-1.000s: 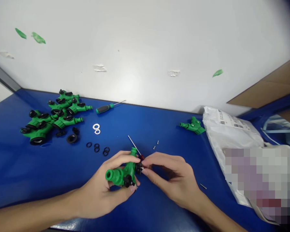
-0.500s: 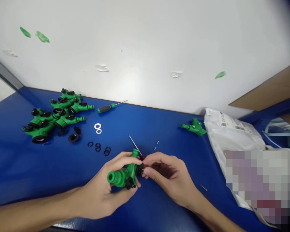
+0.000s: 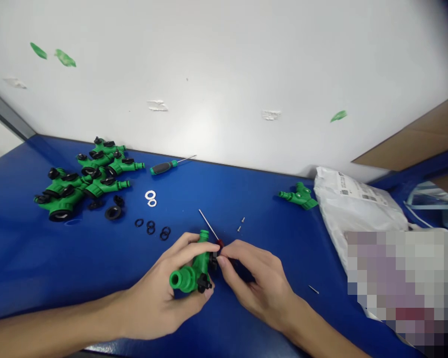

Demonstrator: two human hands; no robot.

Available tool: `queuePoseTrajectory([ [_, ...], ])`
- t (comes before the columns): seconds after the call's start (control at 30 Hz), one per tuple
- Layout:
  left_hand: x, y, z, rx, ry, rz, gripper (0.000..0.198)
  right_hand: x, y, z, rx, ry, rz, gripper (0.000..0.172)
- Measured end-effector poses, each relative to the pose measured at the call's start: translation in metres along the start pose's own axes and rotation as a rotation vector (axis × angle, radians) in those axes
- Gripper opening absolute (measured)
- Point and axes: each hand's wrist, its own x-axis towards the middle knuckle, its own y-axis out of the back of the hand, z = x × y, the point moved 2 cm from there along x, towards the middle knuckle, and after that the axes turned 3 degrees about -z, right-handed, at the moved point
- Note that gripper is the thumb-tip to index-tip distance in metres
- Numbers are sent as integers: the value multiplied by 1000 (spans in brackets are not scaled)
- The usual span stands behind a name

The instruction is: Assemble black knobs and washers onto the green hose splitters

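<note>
Working at the blk knob (image 3: 213,261) on the grn connector (image 3: 188,279) is prob the step in hand. L hand (image 3: 153,294) is wrapped round the connector, which sits just L of the R hand (image 3: 259,282). R thumb + index are nearly together at the knob; can't tell if they've got a small part. Red screwdriver (image 3: 220,243) lies just beyond R fingertips, 2 screws (image 3: 239,229) farther out. Next move prob calls for steady L grip, R pinch lined up w/ knob.

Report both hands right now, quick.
Left hand: closed, holding a green fitting.
Right hand: thumb and forefinger pinched closed at its black side knob; whether they grip anything cannot be told.
</note>
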Motion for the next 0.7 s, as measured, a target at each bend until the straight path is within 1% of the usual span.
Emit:
queuePoseTrajectory([
  [0.1,0,0,-1,8,5,-1,49,2,2,-1,14,-26,-54,17],
  [0.17,0,1,-1,13,-5,5,50,4,6,-3,35,-63,-70,14],
  [0.23,1,1,0,12,-8,13,49,6,10,-4,46,-80,-56,9],
  [0.43,0,-1,1,4,0,15,49,8,10,-6,93,-28,-63,11],
  [0.53,0,-1,0,-12,0,4,51,7,10,-5,75,-34,-71,12],
  [0.7,-1,-1,0,9,-8,1,55,8,12,-5,84,-50,-79,8],
])
